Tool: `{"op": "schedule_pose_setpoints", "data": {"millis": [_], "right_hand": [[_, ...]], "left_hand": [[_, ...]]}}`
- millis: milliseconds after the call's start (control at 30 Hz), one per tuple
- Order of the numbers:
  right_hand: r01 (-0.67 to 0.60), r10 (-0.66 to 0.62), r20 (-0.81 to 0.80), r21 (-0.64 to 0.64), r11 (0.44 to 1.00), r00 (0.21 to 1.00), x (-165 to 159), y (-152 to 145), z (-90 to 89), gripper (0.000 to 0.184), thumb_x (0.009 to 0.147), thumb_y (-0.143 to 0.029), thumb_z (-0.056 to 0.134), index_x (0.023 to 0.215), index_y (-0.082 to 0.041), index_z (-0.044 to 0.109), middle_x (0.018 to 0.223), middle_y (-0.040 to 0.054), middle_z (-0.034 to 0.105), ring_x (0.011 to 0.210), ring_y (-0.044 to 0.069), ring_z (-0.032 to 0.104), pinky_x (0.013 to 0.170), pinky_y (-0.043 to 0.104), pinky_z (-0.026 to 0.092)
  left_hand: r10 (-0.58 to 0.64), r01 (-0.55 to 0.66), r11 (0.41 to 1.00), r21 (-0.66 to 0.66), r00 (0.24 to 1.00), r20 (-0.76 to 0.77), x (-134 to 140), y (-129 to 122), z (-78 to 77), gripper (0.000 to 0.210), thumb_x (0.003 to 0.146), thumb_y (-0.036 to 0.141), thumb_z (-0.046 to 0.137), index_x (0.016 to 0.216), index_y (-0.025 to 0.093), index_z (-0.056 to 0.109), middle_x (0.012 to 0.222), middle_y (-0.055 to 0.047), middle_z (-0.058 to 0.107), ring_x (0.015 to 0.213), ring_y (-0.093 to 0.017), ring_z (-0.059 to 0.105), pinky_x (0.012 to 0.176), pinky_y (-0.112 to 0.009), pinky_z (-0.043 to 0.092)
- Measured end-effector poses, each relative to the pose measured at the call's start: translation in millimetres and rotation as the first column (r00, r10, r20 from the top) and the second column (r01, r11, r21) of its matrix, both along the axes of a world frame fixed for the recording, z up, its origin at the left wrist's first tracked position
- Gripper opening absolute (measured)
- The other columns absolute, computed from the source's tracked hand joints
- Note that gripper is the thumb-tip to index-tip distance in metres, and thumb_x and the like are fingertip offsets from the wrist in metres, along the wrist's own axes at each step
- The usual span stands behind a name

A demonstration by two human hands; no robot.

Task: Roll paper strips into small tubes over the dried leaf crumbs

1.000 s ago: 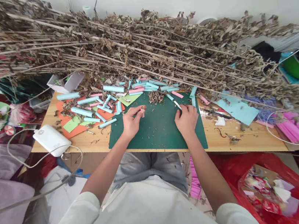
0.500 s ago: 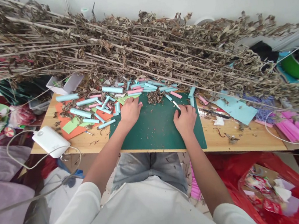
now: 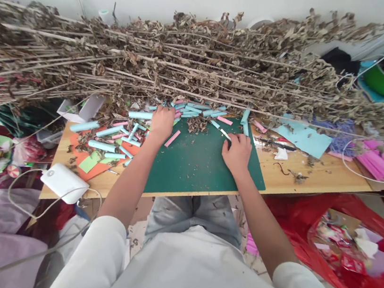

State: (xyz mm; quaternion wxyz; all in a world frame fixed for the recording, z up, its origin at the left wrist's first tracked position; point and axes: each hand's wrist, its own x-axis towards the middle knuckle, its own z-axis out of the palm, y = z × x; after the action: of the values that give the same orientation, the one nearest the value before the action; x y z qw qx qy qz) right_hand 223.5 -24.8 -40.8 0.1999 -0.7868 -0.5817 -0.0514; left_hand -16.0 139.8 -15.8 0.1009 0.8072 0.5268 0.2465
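Observation:
My left hand [image 3: 162,122] reaches into a pile of rolled paper tubes at the back of the green cutting mat [image 3: 194,162]. Its fingers bend down among blue and pink rolls, and their tips are hidden. A pink paper roll [image 3: 172,138] lies on the mat just in front of it. On the mat's right side, my right hand [image 3: 237,151] is closed around a slim white-tipped tool [image 3: 225,133], whose kind I cannot make out. Its tip points toward a small blue roll [image 3: 215,124]. Another pink roll [image 3: 225,120] lies beside that.
Dried leafy stalks [image 3: 167,66] spread across the back of the wooden table [image 3: 311,179]. A white power bank [image 3: 64,182] with a cable sits at left. Light blue paper [image 3: 303,135] and a black pen-like item [image 3: 277,143] lie at right. A red rubbish bag [image 3: 289,225] stands below.
My left hand has moved back and slightly left into the rolls. A pink roll, earlier at its fingers, now lies on the mat. My right hand has barely moved.

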Motion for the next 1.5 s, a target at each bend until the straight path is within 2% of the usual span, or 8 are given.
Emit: {"op": "schedule_pose_setpoints", "data": {"millis": [167, 300, 467, 667, 767, 1267, 1400, 1500], "right_hand": [[0.001, -0.001, -0.005, 0.003, 1.000, 1.000, -1, 0, -0.5, 0.032, 0.091, -0.026, 0.048, 0.116, -0.015, 0.064, 0.114, 0.0155, 0.059, 0.106, 0.030, 0.048, 0.084, 0.041, 0.039], [0.004, -0.003, -0.032, 0.023, 1.000, 0.999, 1, 2, -0.9, 0.032, 0.090, -0.025, 0.048, 0.115, -0.015, 0.065, 0.112, 0.0158, 0.061, 0.106, 0.031, 0.049, 0.085, 0.042, 0.040], [-0.078, 0.109, -0.160, 0.186, 0.979, 0.981, -9, -8, 27.7, 0.030, 0.093, -0.029, 0.048, 0.112, -0.016, 0.067, 0.110, 0.0159, 0.063, 0.108, 0.029, 0.054, 0.092, 0.045, 0.043], [-0.398, 0.552, -0.593, 0.382, 0.834, 0.587, -61, -49, 90.5, 0.041, 0.085, -0.035, 0.068, 0.124, -0.025, 0.063, 0.089, 0.0012, 0.064, 0.069, 0.013, 0.059, 0.063, 0.028, 0.053], [-0.361, 0.593, -0.545, 0.478, 0.801, 0.593, -82, -63, 103.8, 0.022, 0.086, -0.027, 0.069, 0.109, -0.026, 0.071, 0.079, -0.0004, 0.065, 0.064, 0.011, 0.057, 0.061, 0.026, 0.052], [-0.340, 0.581, -0.389, 0.533, 0.775, 0.715, -84, -76, 89.1, 0.018, 0.088, -0.021, 0.064, 0.102, -0.027, 0.072, 0.079, 0.0016, 0.069, 0.062, 0.013, 0.061, 0.060, 0.028, 0.055], [-0.089, 0.369, -0.475, 0.513, 0.854, 0.798, -54, -68, 75.9, 0.013, 0.087, -0.030, 0.064, 0.096, -0.022, 0.071, 0.082, 0.0035, 0.071, 0.067, 0.015, 0.064, 0.064, 0.029, 0.055], [0.127, 0.157, -0.495, 0.492, 0.861, 0.855, -15, -49, 58.7, 0.024, 0.088, -0.038, 0.061, 0.096, -0.017, 0.070, 0.083, 0.0058, 0.071, 0.066, 0.016, 0.065, 0.064, 0.029, 0.054]], "left_hand": [[0.025, -0.032, 0.998, -0.051, 0.990, -0.137, -6, -6, 24.5, 0.018, 0.090, 0.009, 0.048, 0.096, 0.007, 0.065, 0.099, -0.020, 0.066, 0.109, -0.032, 0.057, 0.096, -0.046, 0.044], [0.033, -0.022, 0.999, -0.047, 0.967, 0.251, -17, -43, 49.4, 0.018, 0.093, 0.021, 0.055, 0.102, 0.012, 0.067, 0.101, -0.014, 0.067, 0.098, -0.025, 0.063, 0.090, -0.038, 0.048], [0.077, 0.142, 0.970, -0.199, 0.598, 0.798, -7, -128, 42.0, 0.024, 0.089, 0.036, 0.065, 0.103, 0.017, 0.067, 0.095, -0.007, 0.072, 0.087, -0.018, 0.068, 0.078, -0.030, 0.054], [0.060, 0.278, 0.947, -0.163, 0.347, 0.936, 20, -179, 20.5, 0.029, 0.082, 0.040, 0.075, 0.096, 0.018, 0.061, 0.103, -0.009, 0.073, 0.099, -0.020, 0.071, 0.090, -0.035, 0.057], [0.020, 0.376, 0.915, -0.143, 0.312, 0.950, 21, -186, 19.5, 0.030, 0.082, 0.041, 0.074, 0.097, 0.018, 0.062, 0.108, -0.010, 0.073, 0.101, -0.021, 0.071, 0.090, -0.036, 0.058], [-0.317, 0.387, 0.918, 0.086, 0.589, 0.743, 14, -189, 20.3, 0.019, 0.093, 0.029, 0.061, 0.106, 0.022, 0.072, 0.103, -0.009, 0.074, 0.099, -0.020, 0.070, 0.089, -0.036, 0.057], [-0.356, 0.345, 0.930, 0.123, 0.770, 0.529, 11, -169, 10.2, 0.032, 0.090, 0.029, 0.066, 0.121, 0.021, 0.066, 0.115, -0.010, 0.071, 0.110, -0.022, 0.065, 0.099, -0.039, 0.052], [-0.189, 0.185, 0.982, 0.045, 0.930, 0.314, 10, -141, 3.9, 0.028, 0.093, 0.025, 0.059, 0.119, 0.019, 0.066, 0.113, -0.012, 0.071, 0.111, -0.025, 0.064, 0.099, -0.042, 0.050]]}}
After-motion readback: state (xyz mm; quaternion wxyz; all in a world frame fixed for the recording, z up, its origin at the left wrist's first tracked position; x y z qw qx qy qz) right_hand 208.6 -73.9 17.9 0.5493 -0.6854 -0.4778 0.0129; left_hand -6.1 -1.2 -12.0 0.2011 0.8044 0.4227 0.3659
